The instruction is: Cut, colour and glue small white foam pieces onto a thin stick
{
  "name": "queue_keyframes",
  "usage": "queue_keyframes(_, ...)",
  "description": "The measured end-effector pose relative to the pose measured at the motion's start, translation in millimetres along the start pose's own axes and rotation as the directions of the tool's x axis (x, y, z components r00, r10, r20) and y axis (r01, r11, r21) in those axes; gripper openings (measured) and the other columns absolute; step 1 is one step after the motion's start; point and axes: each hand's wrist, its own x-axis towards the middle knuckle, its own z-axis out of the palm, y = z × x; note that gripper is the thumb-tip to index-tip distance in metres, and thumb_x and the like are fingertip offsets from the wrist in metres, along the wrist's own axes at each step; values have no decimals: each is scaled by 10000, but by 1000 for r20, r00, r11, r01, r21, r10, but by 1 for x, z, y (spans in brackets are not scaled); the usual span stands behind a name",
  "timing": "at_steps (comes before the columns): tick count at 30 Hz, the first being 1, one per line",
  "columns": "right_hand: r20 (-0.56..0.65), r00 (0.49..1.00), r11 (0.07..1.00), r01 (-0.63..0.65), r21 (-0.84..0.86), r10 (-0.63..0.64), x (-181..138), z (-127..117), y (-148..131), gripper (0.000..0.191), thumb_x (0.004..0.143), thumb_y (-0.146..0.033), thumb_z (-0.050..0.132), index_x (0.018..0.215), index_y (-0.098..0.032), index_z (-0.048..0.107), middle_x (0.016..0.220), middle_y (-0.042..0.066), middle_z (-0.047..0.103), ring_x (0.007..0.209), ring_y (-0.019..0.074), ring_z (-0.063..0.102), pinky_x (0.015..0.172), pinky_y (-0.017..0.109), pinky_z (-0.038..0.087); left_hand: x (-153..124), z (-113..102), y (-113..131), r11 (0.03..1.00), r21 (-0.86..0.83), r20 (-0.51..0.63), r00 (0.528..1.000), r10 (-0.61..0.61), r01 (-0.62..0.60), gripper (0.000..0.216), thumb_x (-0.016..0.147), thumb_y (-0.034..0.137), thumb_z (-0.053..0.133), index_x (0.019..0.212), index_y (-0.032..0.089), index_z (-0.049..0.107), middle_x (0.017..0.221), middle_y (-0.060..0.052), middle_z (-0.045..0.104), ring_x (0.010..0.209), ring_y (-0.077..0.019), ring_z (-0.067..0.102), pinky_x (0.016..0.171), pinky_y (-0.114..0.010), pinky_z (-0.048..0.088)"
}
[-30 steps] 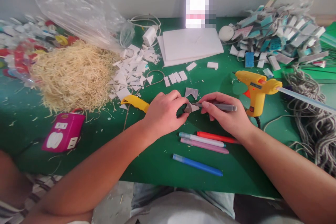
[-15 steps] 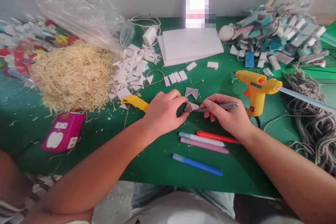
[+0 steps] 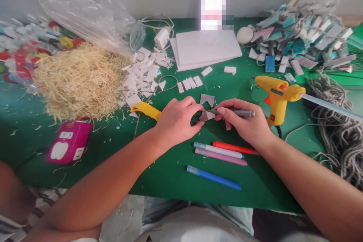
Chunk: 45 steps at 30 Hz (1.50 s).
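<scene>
Between its thumb and fingers, my left hand (image 3: 178,121) pinches a small grey foam piece (image 3: 208,115). My right hand (image 3: 239,117) grips a grey marker (image 3: 244,113) whose tip end meets the upper edge of that piece. Another grey cut piece (image 3: 207,100) with a notched edge lies just beyond. Closer to me rest a red marker (image 3: 234,147), a white marker (image 3: 218,150), a pink marker (image 3: 221,157) and a blue marker (image 3: 214,177). A yellow utility knife (image 3: 146,110) lies partly hidden by my left hand.
A yellow glue gun (image 3: 278,98) stands to the right, near grey yarn (image 3: 334,121). White foam sheets (image 3: 208,49) lie at the back. Straw-like shreds (image 3: 79,79), foam scraps (image 3: 141,73) and a magenta power socket (image 3: 69,141) occupy the left. Another person's arm (image 3: 14,193) shows at lower left.
The marker's tip has shifted slightly up and left along the foam piece, from its right side to its upper edge. My left hand has barely moved.
</scene>
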Motion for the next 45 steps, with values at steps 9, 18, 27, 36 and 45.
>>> queue_keyframes(9, -11, 1000, 999, -15, -44, 15, -1, -3, -1, 411, 847, -588, 718, 786, -181, 714, 611, 18, 695, 445, 101, 533, 450, 242, 457, 0, 1, -1, 1000, 0, 14, 1000, -5, 5, 195, 914, 286, 651, 1079, 199, 706, 990, -40, 702, 844, -188, 686, 733, -320, 431)
queue_keyframes(18, -35, 999, 999, -7, -40, 6, -1, -2, -2, 383, 853, -557, 714, 796, -178, 722, 605, 11, 687, 439, 97, 533, 448, 233, 450, 0, 2, -1, 1000, -1, 7, 1000, -2, 2, 199, 919, 285, 649, 1084, 188, 705, 997, -41, 700, 842, -191, 688, 734, -331, 434)
queue_keyframes(27, -27, 1000, 999, -5, -37, 4, 0, -2, 0, 429, 843, -609, 719, 826, -180, 730, 634, 18, 693, 460, 103, 542, 469, 248, 455, 0, 0, 0, 1000, 5, 23, 1000, -9, 9, 208, 915, 288, 650, 1094, 195, 701, 1007, -47, 705, 843, -191, 686, 738, -325, 441)
queue_keyframes(36, -37, 999, 999, -4, -47, 2, 0, -2, -1, 450, 839, -629, 716, 802, -180, 728, 615, 16, 686, 449, 106, 542, 456, 250, 460, 0, 1, -1, 1000, 6, 6, 1000, 4, -4, 199, 909, 277, 662, 1081, 193, 714, 988, -38, 698, 815, -183, 675, 724, -324, 427)
queue_keyframes(45, -29, 999, 998, -19, -56, 17, -1, -3, -3, 373, 869, -528, 703, 721, -186, 716, 551, 2, 653, 424, 98, 531, 436, 231, 440, -1, 1, 1, 1000, 20, 3, 1000, 15, -15, 181, 912, 251, 633, 1062, 193, 717, 967, -42, 684, 803, -187, 662, 709, -319, 425)
